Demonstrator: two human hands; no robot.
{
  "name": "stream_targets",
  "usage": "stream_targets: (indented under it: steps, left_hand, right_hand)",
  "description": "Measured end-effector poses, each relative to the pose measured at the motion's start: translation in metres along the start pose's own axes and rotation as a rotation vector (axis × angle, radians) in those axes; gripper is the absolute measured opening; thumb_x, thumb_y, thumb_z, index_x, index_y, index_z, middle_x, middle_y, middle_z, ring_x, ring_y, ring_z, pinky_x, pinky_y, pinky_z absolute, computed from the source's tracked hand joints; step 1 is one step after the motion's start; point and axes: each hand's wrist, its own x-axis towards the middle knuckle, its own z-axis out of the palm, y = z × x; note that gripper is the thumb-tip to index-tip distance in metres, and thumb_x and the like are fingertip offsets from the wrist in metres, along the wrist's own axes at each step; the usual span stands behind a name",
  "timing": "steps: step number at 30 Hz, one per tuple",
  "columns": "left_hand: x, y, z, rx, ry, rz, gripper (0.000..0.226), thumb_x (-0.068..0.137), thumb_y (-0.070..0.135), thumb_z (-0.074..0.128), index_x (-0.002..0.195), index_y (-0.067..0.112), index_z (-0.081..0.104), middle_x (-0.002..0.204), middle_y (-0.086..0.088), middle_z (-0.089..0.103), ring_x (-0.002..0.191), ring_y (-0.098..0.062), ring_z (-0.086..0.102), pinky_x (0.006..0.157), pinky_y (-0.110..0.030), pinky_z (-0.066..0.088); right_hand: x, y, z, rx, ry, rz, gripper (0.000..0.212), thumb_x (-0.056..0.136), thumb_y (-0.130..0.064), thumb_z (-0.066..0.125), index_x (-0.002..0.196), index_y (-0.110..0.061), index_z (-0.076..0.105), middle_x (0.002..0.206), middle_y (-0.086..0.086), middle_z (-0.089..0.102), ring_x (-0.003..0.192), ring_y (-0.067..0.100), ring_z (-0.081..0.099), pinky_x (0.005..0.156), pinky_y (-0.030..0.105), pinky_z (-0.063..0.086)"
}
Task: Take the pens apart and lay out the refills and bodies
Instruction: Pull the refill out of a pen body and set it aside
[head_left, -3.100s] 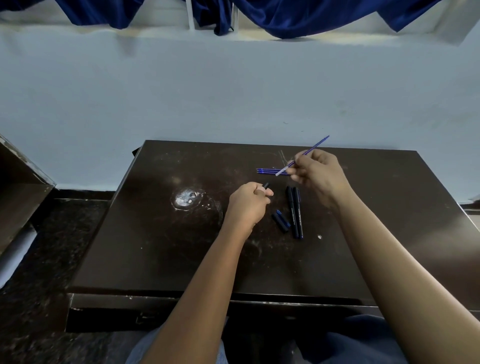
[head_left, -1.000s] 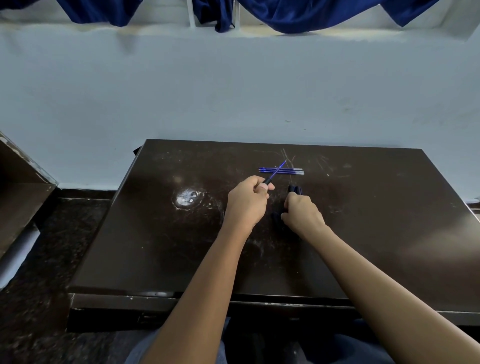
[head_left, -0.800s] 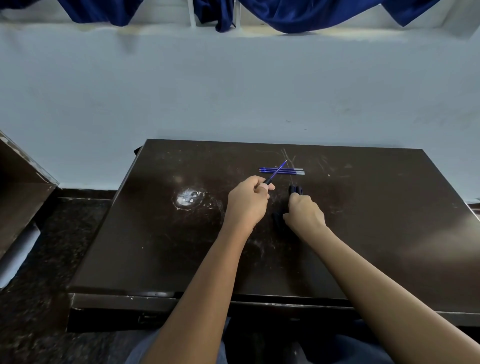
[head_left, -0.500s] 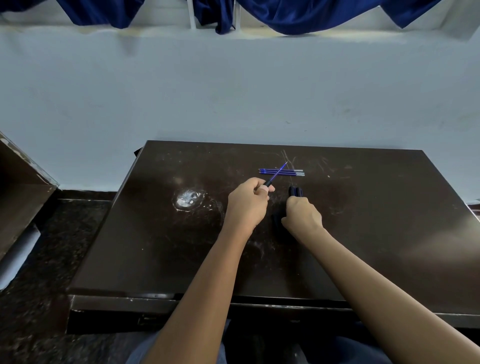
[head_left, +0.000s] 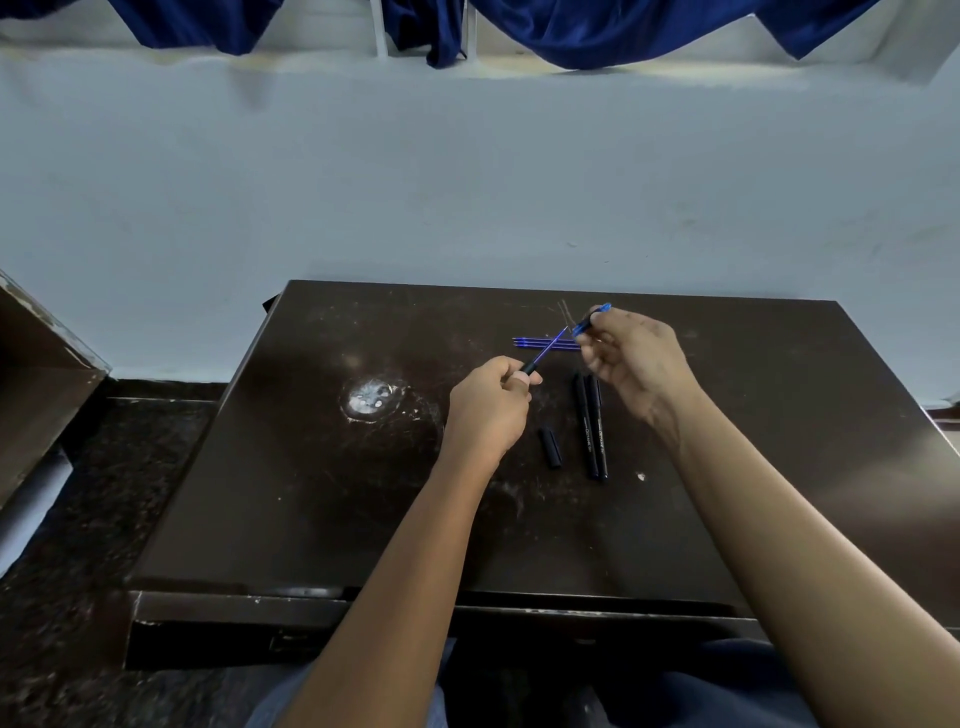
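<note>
Dark scuffed table (head_left: 311, 493): blue refills (head_left: 535, 342) lie near the far edge, two black pen bodies (head_left: 592, 431) side by side mid-surface, a black cap (head_left: 550, 448) just beside them.

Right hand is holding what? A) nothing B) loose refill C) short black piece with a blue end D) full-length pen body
C: the right hand pinches a short black piece with a blue end, while the left hand grips the pen section with its refill sticking out, and two pen bodies lie on the desk.
</note>
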Motion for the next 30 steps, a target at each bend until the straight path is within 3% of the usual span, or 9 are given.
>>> stream_targets:
  steps: [6, 13, 18, 23, 28, 30]
  left_hand:
    - [0.0, -0.001, 0.001, -0.001, -0.011, 0.008, 0.027, 0.1, 0.02, 0.04, 0.106, 0.02, 0.066, 0.092, 0.005, 0.06, 0.064, -0.001, 0.047, 0.051, -0.011, 0.032]
    - [0.0, 0.0, 0.001, -0.002, -0.014, 0.015, 0.027, 0.1, 0.022, 0.04, 0.106, 0.02, 0.066, 0.093, 0.006, 0.061, 0.067, -0.001, 0.05, 0.052, -0.011, 0.031]
    - [0.002, -0.002, 0.002, -0.067, -0.016, 0.021, 0.03, 0.099, 0.023, 0.038, 0.1, 0.018, 0.068, 0.075, 0.009, 0.062, 0.066, -0.002, 0.052, 0.056, -0.015, 0.036]
    - [0.002, -0.002, 0.002, -0.113, 0.001, -0.009, 0.037, 0.1, 0.026, 0.037, 0.093, 0.013, 0.071, 0.068, 0.008, 0.065, 0.063, -0.001, 0.054, 0.058, -0.014, 0.037]
    - [0.004, -0.007, -0.002, -0.035, 0.065, 0.053, 0.011, 0.093, 0.023, 0.053, 0.091, 0.019, 0.063, 0.08, 0.008, 0.063, 0.06, -0.001, 0.051, 0.044, -0.007, 0.039]
    - [0.004, -0.008, -0.001, -0.046, 0.086, 0.065, 0.014, 0.09, 0.031, 0.059, 0.09, 0.017, 0.06, 0.082, 0.005, 0.063, 0.063, -0.004, 0.054, 0.048, -0.011, 0.038]
  right_hand:
    - [-0.005, -0.008, 0.002, 0.042, -0.049, -0.058, 0.011, 0.09, -0.005, 0.058, 0.081, -0.009, 0.063, 0.071, 0.006, 0.069, 0.066, 0.011, 0.066, 0.068, 0.022, 0.054]
    - [-0.01, -0.005, 0.008, -0.142, -0.172, -0.093, 0.01, 0.09, -0.004, 0.058, 0.084, -0.011, 0.063, 0.076, 0.005, 0.065, 0.067, 0.01, 0.064, 0.074, 0.025, 0.056]
    - [-0.015, 0.001, 0.014, -0.262, -0.267, -0.063, 0.007, 0.09, -0.004, 0.058, 0.093, -0.007, 0.063, 0.076, 0.005, 0.064, 0.07, 0.01, 0.064, 0.073, 0.023, 0.056]
    - [-0.017, 0.001, 0.015, -0.277, -0.277, -0.044, 0.005, 0.089, -0.007, 0.06, 0.089, -0.01, 0.064, 0.072, -0.002, 0.067, 0.068, 0.005, 0.066, 0.073, 0.023, 0.054]
    - [-0.018, 0.001, 0.017, -0.28, -0.271, -0.033, 0.004, 0.088, -0.009, 0.063, 0.085, -0.012, 0.063, 0.075, 0.001, 0.068, 0.069, 0.006, 0.066, 0.069, 0.02, 0.052]
    - [-0.019, 0.001, 0.018, -0.289, -0.279, -0.034, 0.005, 0.087, -0.012, 0.065, 0.083, -0.013, 0.062, 0.072, 0.001, 0.067, 0.067, 0.006, 0.065, 0.068, 0.02, 0.052]
